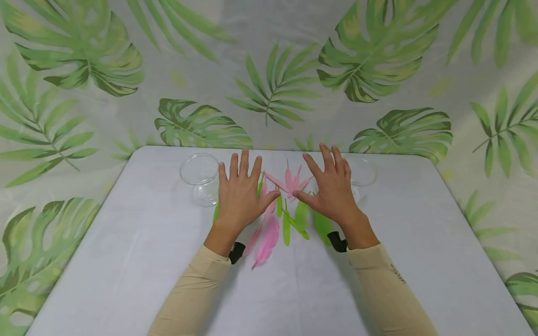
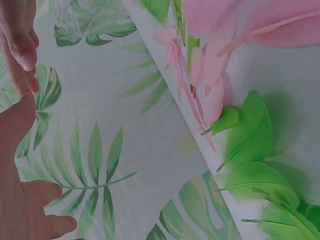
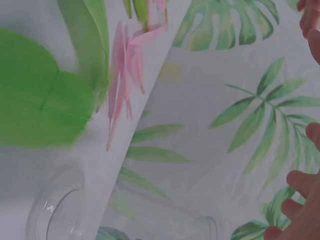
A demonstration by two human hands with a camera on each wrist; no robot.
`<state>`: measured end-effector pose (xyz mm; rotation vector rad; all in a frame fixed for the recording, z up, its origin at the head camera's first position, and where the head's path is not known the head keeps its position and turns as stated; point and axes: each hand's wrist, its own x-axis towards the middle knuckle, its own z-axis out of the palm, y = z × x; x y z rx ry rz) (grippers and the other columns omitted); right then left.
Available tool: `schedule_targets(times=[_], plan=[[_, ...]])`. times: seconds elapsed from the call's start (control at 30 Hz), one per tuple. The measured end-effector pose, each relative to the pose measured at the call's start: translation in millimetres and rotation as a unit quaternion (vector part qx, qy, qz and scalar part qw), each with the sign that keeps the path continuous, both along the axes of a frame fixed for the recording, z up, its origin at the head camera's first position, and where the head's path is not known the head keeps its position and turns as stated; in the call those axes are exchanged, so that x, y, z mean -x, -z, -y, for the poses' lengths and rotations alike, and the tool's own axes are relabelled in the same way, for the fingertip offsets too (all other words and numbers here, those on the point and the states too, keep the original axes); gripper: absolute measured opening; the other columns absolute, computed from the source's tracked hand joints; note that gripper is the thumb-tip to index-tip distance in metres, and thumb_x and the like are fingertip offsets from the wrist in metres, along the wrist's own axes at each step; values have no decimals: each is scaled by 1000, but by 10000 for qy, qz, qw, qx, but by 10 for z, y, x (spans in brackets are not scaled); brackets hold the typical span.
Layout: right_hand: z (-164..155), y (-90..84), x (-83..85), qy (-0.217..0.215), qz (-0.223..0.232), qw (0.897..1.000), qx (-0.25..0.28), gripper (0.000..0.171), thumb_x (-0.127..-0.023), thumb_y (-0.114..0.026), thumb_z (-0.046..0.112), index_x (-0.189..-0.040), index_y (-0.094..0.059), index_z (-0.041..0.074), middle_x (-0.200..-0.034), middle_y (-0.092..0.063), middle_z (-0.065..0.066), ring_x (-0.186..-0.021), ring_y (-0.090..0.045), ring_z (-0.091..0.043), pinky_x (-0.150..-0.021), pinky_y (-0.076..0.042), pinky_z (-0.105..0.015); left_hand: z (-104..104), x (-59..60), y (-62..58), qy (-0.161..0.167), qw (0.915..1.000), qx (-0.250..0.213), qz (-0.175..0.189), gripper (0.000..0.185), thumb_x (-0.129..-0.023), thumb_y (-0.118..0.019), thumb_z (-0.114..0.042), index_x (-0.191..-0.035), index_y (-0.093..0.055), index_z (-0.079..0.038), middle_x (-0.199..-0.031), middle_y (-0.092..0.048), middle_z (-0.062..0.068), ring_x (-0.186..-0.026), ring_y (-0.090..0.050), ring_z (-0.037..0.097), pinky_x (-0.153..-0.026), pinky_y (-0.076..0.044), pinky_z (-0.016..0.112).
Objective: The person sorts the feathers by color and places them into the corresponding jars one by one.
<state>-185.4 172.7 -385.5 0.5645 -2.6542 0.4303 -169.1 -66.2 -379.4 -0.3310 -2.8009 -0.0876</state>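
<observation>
Both hands hover above the table with fingers spread, holding nothing. My left hand [image 1: 240, 196] is over the left side of a loose scatter of feathers, and my right hand [image 1: 332, 193] over its right side. Pink feathers [image 1: 267, 240] lie at centre left, with more pink feathers [image 1: 291, 179] fanned at the back. Green feathers [image 1: 286, 228] lie between the hands; in the left wrist view several green feathers [image 2: 250, 132] overlap. A large green feather [image 3: 35, 90] shows in the right wrist view. Parts of the scatter are hidden beneath the hands.
A clear glass bowl on a foot [image 1: 199, 170] stands left of the left hand. Another clear glass [image 1: 364, 171] stands behind the right hand, partly hidden. A white cloth covers the table [image 1: 126, 261]; a leaf-print sheet [image 1: 273, 93] hangs behind it.
</observation>
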Motion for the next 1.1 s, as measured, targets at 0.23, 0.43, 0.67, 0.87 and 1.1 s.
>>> schedule_targets(times=[0.23, 0.43, 0.67, 0.87, 1.1], plan=[[-25, -15, 29, -182, -432, 9976, 517, 68, -83, -79, 36, -140, -54, 9, -154, -37, -22, -148, -25, -46, -113, -28, -68, -3, 2, -15, 206, 9993, 89, -300, 89, -88, -50, -74, -152, -38, -13, -162, -29, 17, -147, -33, 37, -118, -25, 62], [-84, -17, -7, -629, -916, 9805, 1619, 29, -87, -75, 11, -111, -68, -3, -121, -63, -22, -124, -51, -41, -107, -41, -54, 22, -63, -13, 1046, 9904, -127, -899, 60, -90, -67, -49, -133, -56, -9, -143, -54, 13, -125, -56, 31, -105, -44, 52], [-265, -30, -124, -676, -978, 9756, 1848, 21, -84, -74, 2, -105, -69, -3, -115, -65, -21, -114, -55, -40, -99, -44, -52, 123, -196, -3, 1459, 9824, -124, -1161, 56, -88, -72, -44, -131, -60, -10, -138, -60, 11, -124, -58, 30, -103, -48, 47], [-367, -37, -191, -596, -906, 9768, 1845, 21, -84, -73, 1, -105, -69, -3, -117, -64, -21, -115, -54, -41, -99, -42, -53, 225, -273, 15, 1473, 9826, -155, -1123, 52, -89, -71, -41, -130, -61, -10, -137, -61, 11, -124, -59, 31, -103, -48, 46], [-414, -42, -224, -519, -1104, 9761, 1796, 22, -82, -73, -2, -104, -69, -4, -119, -63, -23, -114, -53, -43, -98, -42, -55, 446, -398, 51, 1635, 9764, -211, -1398, 51, -86, -74, -34, -127, -62, -7, -134, -62, 12, -120, -59, 31, -103, -47, 48]])
